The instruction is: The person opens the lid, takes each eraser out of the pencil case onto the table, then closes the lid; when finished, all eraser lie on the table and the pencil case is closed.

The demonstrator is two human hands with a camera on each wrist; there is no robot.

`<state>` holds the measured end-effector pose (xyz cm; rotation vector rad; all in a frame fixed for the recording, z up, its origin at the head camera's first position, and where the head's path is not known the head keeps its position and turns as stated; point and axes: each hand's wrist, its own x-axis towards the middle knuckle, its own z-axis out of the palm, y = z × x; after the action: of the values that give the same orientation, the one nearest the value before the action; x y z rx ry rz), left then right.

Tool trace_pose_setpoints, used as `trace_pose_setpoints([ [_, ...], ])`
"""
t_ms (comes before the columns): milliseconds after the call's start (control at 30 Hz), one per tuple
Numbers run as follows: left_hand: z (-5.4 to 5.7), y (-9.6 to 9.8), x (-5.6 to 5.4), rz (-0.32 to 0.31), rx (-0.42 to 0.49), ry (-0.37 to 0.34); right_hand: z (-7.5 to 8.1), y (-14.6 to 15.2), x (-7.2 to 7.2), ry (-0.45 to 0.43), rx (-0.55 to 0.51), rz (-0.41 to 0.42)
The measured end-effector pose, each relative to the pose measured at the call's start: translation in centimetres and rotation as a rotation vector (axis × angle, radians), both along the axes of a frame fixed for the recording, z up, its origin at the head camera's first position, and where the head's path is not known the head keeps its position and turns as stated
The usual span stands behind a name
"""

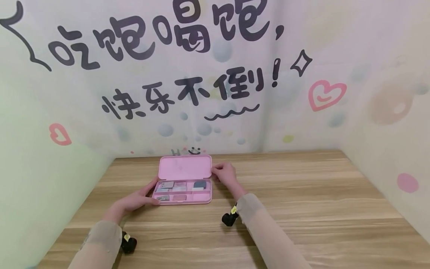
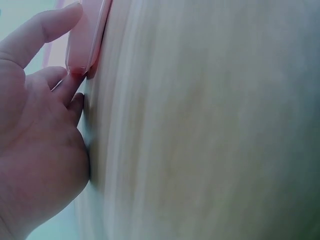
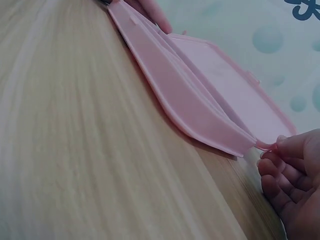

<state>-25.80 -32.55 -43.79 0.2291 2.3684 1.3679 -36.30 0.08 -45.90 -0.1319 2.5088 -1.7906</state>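
Case [image 1: 202,196] lies open on the desk [image 1: 302,194], left hand [image 1: 136,199] gripping its left end, right hand [image 1: 227,175] pinching the lid [image 1: 185,167] at its right edge. Positioning it seems the step; next calls for steady support.

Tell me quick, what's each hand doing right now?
Left hand: holding the pink case at its left end.
Right hand: pinching the right edge of the raised lid.

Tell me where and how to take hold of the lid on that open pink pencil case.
Pinch the lid at its right edge, coming from the right. It stands raised behind the compartment base, so its thin rim should fit between thumb and fingertip without reaching over the contents.
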Motion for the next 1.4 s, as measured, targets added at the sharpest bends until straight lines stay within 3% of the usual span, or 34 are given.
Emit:
trace_pose_setpoints([
  [533,0.4,0.2,-0.3,0.035,-0.03,-0.034,0.4,0.0,-0.4,0.024,0.047,0.031],
  [733,0.4,0.2,-0.2,0.037,-0.05,-0.028,1.8,0.6,-0.1,0.016,0.002,0.073],
  [833,0.1,0.1,-0.2,0.041,-0.06,-0.018,2.8,0.9,-0.1,0.046,0.046,0.174],
  [1067,-0.2,0.0,-0.1,0.051,-0.055,-0.017,4.3,0.8,-0.4,0.169,0.307,0.571],
  [1267,-0.1,0.0,0.0,0.044,-0.04,-0.012,5.1,0.3,-0.1,0.265,0.476,0.761],
  [1400,0.0,0.3,0.1,0.052,-0.04,-0.022,5.2,-0.1,0.1,0.29,0.589,0.835],
])
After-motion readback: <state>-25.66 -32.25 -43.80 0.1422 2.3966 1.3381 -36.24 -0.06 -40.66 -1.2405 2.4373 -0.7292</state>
